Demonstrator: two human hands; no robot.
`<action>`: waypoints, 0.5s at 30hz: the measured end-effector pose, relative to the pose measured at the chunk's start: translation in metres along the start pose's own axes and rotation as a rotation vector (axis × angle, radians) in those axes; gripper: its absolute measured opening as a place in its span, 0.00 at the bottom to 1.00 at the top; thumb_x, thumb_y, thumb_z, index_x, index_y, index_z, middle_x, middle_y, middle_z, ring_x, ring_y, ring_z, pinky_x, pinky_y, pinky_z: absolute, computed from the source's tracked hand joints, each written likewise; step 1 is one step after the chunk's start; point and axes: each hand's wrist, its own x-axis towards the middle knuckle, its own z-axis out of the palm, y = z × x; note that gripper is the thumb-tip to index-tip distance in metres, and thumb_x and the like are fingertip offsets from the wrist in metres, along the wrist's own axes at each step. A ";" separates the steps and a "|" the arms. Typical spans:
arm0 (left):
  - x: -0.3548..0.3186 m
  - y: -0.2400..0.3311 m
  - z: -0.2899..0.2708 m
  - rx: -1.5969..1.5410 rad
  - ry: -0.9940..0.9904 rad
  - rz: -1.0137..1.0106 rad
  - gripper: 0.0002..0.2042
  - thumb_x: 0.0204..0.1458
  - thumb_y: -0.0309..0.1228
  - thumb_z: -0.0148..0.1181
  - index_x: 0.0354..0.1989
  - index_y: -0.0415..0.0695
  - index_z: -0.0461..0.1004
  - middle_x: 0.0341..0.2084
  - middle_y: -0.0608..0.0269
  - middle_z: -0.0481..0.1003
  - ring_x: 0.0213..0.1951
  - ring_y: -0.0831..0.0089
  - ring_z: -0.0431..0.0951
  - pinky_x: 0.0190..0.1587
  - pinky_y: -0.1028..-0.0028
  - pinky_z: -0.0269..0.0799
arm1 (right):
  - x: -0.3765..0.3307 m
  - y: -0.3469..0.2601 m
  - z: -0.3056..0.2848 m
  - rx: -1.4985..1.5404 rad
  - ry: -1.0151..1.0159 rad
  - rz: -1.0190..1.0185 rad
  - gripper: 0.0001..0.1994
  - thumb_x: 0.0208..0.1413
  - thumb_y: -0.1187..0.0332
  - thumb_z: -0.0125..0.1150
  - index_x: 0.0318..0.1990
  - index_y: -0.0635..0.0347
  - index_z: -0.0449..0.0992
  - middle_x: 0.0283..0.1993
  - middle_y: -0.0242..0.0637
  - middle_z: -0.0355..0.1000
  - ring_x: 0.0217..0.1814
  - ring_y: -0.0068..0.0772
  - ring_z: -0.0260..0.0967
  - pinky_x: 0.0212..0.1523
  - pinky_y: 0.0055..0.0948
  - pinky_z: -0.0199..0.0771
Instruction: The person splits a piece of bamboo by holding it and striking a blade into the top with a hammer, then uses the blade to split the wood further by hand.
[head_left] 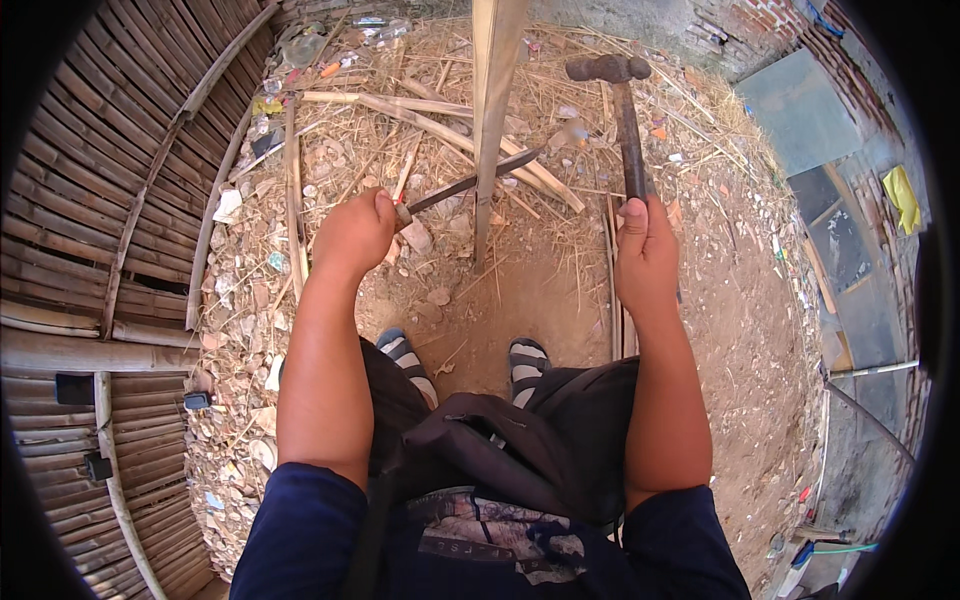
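Note:
My left hand is closed round the handle of a long dark-bladed knife. Its blade points away to the right and crosses an upright length of bamboo; whether it is wedged into the bamboo or only against it, I cannot tell. The bamboo's narrow lower end comes down near the ground in front of my feet. To the right of it, my right hand grips a hammer by its handle, thumb along the shaft. The hammer's rusty head is up at the far end, apart from the knife and bamboo.
Split bamboo strips lie across the straw and rubble ahead. A slatted bamboo wall runs along the left. Leaning sheets and a yellow scrap are by the wall at right. Long strips lie beside my right foot.

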 end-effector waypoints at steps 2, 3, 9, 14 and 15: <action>-0.003 0.005 0.001 -0.016 0.010 0.009 0.23 0.67 0.44 0.39 0.49 0.41 0.79 0.41 0.37 0.80 0.47 0.40 0.79 0.55 0.50 0.72 | 0.002 0.029 0.016 -0.222 -0.107 0.005 0.21 0.72 0.51 0.48 0.41 0.64 0.72 0.27 0.56 0.73 0.30 0.65 0.72 0.32 0.52 0.69; -0.002 0.007 0.000 -0.011 0.023 0.017 0.23 0.67 0.43 0.38 0.48 0.41 0.79 0.41 0.38 0.80 0.47 0.40 0.80 0.54 0.49 0.72 | 0.005 0.031 0.023 -0.265 -0.160 0.007 0.21 0.72 0.51 0.48 0.40 0.65 0.72 0.27 0.57 0.73 0.32 0.67 0.72 0.33 0.53 0.69; 0.000 0.002 -0.002 0.015 0.020 0.026 0.23 0.67 0.42 0.38 0.46 0.41 0.79 0.40 0.38 0.80 0.46 0.40 0.80 0.53 0.48 0.73 | 0.003 0.009 0.003 -0.035 -0.066 0.037 0.23 0.72 0.51 0.48 0.39 0.65 0.73 0.28 0.57 0.73 0.32 0.66 0.72 0.35 0.53 0.70; 0.002 0.001 0.000 0.030 -0.001 0.011 0.24 0.65 0.42 0.39 0.56 0.39 0.75 0.41 0.35 0.80 0.46 0.39 0.80 0.54 0.48 0.73 | 0.005 0.020 0.014 -0.158 -0.010 -0.011 0.22 0.72 0.50 0.48 0.39 0.64 0.73 0.28 0.57 0.74 0.32 0.65 0.72 0.34 0.51 0.70; 0.001 0.002 -0.001 0.046 0.035 0.004 0.25 0.65 0.42 0.39 0.60 0.39 0.73 0.41 0.34 0.80 0.47 0.39 0.80 0.54 0.48 0.73 | 0.007 0.021 0.018 -0.332 -0.220 0.050 0.22 0.72 0.50 0.48 0.39 0.64 0.74 0.29 0.57 0.74 0.33 0.65 0.73 0.34 0.52 0.70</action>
